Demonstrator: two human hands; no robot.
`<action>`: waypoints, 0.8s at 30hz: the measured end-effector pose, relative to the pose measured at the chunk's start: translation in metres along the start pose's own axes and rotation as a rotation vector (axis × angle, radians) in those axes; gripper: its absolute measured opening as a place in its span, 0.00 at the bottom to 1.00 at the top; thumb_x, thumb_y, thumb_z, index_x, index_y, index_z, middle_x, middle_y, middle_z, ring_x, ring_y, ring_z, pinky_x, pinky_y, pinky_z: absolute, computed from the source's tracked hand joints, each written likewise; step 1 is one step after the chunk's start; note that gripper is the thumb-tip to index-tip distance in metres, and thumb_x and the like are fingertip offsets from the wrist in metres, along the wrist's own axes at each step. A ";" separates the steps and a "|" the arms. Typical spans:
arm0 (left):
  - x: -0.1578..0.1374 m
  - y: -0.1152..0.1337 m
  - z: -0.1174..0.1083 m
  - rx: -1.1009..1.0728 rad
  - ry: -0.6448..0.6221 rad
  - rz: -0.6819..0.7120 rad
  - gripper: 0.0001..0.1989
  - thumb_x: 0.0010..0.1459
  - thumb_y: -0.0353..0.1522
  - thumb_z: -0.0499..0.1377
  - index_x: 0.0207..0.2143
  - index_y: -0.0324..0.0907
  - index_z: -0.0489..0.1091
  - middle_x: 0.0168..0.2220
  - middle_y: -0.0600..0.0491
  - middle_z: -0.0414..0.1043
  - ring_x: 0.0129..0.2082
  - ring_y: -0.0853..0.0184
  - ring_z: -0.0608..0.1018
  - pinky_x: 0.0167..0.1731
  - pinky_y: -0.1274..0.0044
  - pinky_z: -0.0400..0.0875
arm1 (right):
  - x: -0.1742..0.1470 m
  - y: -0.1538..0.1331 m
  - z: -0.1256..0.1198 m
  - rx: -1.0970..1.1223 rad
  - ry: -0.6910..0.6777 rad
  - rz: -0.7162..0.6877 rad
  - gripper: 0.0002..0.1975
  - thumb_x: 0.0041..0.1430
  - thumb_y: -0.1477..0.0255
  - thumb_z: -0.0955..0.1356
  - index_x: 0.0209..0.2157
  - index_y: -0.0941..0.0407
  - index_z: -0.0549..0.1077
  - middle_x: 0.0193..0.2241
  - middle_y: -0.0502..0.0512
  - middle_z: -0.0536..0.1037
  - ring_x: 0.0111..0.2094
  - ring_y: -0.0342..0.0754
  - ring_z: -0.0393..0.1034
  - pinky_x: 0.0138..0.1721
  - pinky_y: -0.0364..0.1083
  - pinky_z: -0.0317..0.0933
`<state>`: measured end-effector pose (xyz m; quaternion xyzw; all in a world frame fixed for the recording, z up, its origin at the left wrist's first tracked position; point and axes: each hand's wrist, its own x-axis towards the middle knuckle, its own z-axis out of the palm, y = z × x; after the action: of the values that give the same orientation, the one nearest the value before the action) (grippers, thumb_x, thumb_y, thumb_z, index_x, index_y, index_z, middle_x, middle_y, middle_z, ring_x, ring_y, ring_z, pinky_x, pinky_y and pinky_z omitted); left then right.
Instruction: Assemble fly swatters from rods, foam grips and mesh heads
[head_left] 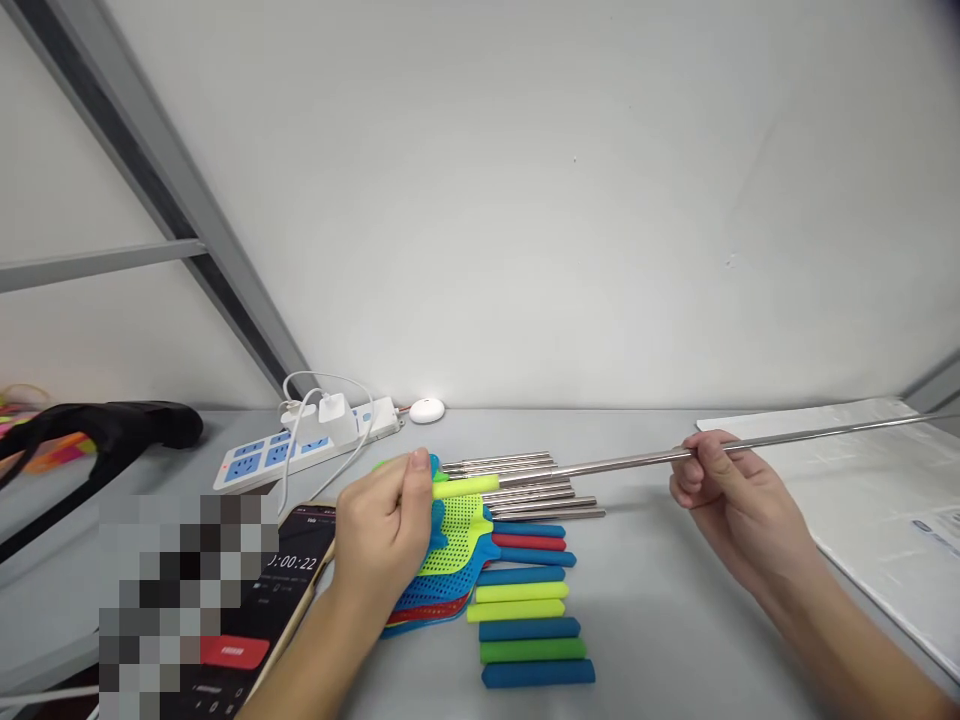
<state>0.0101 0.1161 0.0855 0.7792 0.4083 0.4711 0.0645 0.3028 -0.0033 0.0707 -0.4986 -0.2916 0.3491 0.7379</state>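
My left hand is closed in a fist around a yellow-green plastic handle. A long thin telescopic metal rod runs from the handle's right end, out past the right edge of the view. My right hand pinches this rod between thumb and fingers, well to the right of the handle. Just below and behind my left hand lies a stack of perforated fly swatter heads in blue, yellow and red. Several shorter metal rods rest beside it. Loose coloured handles lie in a column nearer to me.
A white power strip with plugged-in chargers and cables stands at the back left. A phone showing a timer is by my left forearm. A white wrapped package lies right; a black curved object is far left. A wall bounds the back.
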 end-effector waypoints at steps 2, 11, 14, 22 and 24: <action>-0.003 0.007 0.003 -0.012 0.002 0.014 0.21 0.66 0.32 0.48 0.18 0.44 0.50 0.17 0.59 0.47 0.18 0.71 0.57 0.21 0.75 0.53 | -0.005 0.004 0.007 -0.004 -0.021 0.005 0.10 0.55 0.59 0.73 0.30 0.51 0.76 0.20 0.48 0.66 0.23 0.42 0.60 0.22 0.42 0.60; -0.026 0.026 0.028 -0.111 -0.234 0.221 0.20 0.66 0.31 0.49 0.20 0.44 0.51 0.17 0.59 0.51 0.18 0.72 0.58 0.20 0.76 0.53 | -0.032 0.028 0.031 -0.097 -0.236 0.085 0.09 0.53 0.61 0.75 0.31 0.52 0.79 0.23 0.51 0.72 0.23 0.43 0.64 0.23 0.43 0.61; -0.020 0.021 0.025 -0.058 -0.263 0.253 0.20 0.66 0.32 0.50 0.20 0.43 0.53 0.18 0.59 0.53 0.19 0.72 0.58 0.21 0.75 0.53 | -0.028 0.029 0.028 -0.128 -0.250 0.122 0.11 0.52 0.61 0.75 0.33 0.52 0.79 0.21 0.49 0.71 0.24 0.43 0.64 0.25 0.44 0.61; 0.005 -0.006 0.002 0.025 -0.138 0.088 0.20 0.66 0.32 0.48 0.20 0.44 0.47 0.18 0.59 0.48 0.19 0.71 0.57 0.23 0.74 0.52 | -0.026 0.017 0.025 -0.096 -0.210 0.176 0.11 0.53 0.62 0.75 0.36 0.52 0.79 0.22 0.49 0.73 0.24 0.42 0.65 0.27 0.43 0.62; 0.009 -0.014 -0.003 0.047 -0.098 0.070 0.21 0.66 0.32 0.48 0.20 0.44 0.47 0.18 0.59 0.48 0.19 0.71 0.57 0.23 0.73 0.52 | -0.023 0.014 0.024 -0.077 -0.175 0.166 0.11 0.51 0.62 0.76 0.35 0.53 0.79 0.22 0.50 0.73 0.24 0.42 0.65 0.25 0.42 0.62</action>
<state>0.0015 0.1308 0.0862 0.8165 0.3882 0.4244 0.0496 0.2677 -0.0054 0.0631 -0.5167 -0.3258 0.4397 0.6584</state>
